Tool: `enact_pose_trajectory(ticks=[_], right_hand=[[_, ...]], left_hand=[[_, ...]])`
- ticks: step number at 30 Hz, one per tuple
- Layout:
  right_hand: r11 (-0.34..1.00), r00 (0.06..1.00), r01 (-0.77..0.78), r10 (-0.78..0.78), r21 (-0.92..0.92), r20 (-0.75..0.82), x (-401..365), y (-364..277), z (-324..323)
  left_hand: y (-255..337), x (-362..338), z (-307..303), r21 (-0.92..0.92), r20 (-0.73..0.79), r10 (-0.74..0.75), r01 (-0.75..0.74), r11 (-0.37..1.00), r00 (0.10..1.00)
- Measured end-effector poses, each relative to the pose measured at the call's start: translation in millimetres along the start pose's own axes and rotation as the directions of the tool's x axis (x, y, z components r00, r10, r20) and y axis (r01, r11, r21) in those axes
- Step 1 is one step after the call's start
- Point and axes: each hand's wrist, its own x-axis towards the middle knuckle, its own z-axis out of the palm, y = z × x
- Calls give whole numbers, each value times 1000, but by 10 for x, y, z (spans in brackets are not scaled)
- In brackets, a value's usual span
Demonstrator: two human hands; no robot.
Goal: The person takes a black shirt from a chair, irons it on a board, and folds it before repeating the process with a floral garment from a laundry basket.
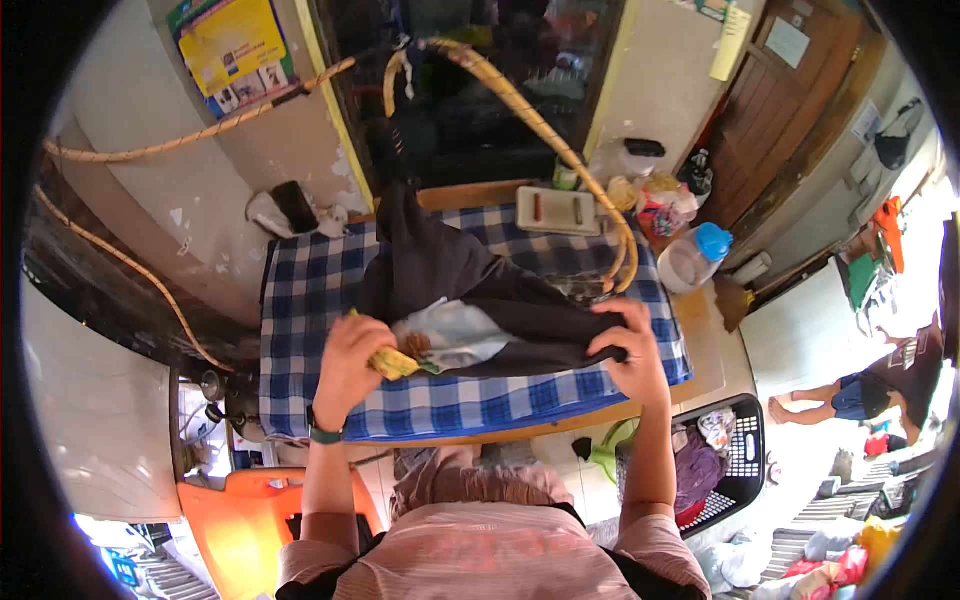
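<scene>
A dark garment (450, 260) lies bunched on the blue and white checked cloth (310, 300) of the table. My left hand (355, 355) is closed on a yellow patterned piece of fabric at the garment's left edge. Beside it, a light blue-grey patch (455, 332) shows between the dark folds. My right hand (630, 345) has its fingers wrapped round the dark garment's right end. Between my two hands the dark fabric is stretched sideways near the table's front edge.
A tray (558, 211) and a blue-lidded container (695, 258) stand at the back and right. A yellowish cable (530, 115) hangs over the table. Below are a black laundry basket (745, 450) and an orange chair (235, 525). Another person (865, 393) is at the far right.
</scene>
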Motion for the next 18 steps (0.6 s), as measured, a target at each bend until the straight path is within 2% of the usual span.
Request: enact_pose_trajectory(ticks=[1, 2, 3, 4, 5, 6, 7, 8, 9, 10, 11, 13, 14, 15, 17, 18], right_hand=[[995, 980, -24, 43, -100, 195, -35, 119, 174], [974, 934, -121, 177, -192, 310, -241, 364, 432], [935, 860, -198, 310, -295, 406, -471, 544, 674], [869, 785, -228, 431, -439, 445, -568, 560, 816], [783, 702, -232, 546, -577, 458, -620, 571, 928], [799, 781, -175, 469, -575, 414, -654, 616, 1053], [794, 772, -178, 479, -581, 417, -645, 659, 1179], [866, 823, -270, 434, -421, 366, -613, 697, 1318], [910, 868, -337, 399, -240, 295, -578, 732, 1451], [940, 908, -288, 329, -182, 261, -522, 770, 1575], [937, 908, -294, 336, -191, 250, -474, 805, 1702], [874, 941, -279, 332, -397, 71, -382, 895, 1937], [834, 934, -334, 357, -439, -31, -344, 953, 2042], [786, 918, -392, 370, -478, -144, -291, 1037, 2133], [633, 769, -597, 626, -493, -128, -314, 1264, 2315], [607, 691, -687, 716, -400, -101, -299, 1251, 2322]], left_hand=[[-125, -206, 23, -23, 248, -75, 84, 996, 966], [-254, -468, 73, -125, 454, -157, 237, 963, 877], [-396, -734, 142, -190, 642, -192, 397, 898, 742], [-579, -967, 207, -158, 770, -211, 500, 851, 602], [-713, -1022, 244, -167, 776, -207, 510, 844, 596], [-843, -1044, 288, -148, 809, -231, 568, 810, 541], [-932, -1013, 315, -126, 839, -249, 618, 776, 484], [-893, -845, 300, -184, 742, -299, 611, 770, 600], [-912, -704, 401, -191, 746, -289, 608, 770, 600], [-945, -566, 546, -235, 633, -305, 552, 800, 712], [-952, -435, 710, -272, 501, -310, 488, 829, 808], [-854, -177, 1114, -389, 396, -242, 401, 830, 886], [-805, -94, 1359, -397, 339, -172, 306, 865, 925], [-769, -34, 1597, -453, 391, -125, 308, 836, 912], [-658, 30, 2073, -450, 199, -83, 166, 878, 976], [-691, 57, 2299, -355, 213, -94, 166, 920, 973]])
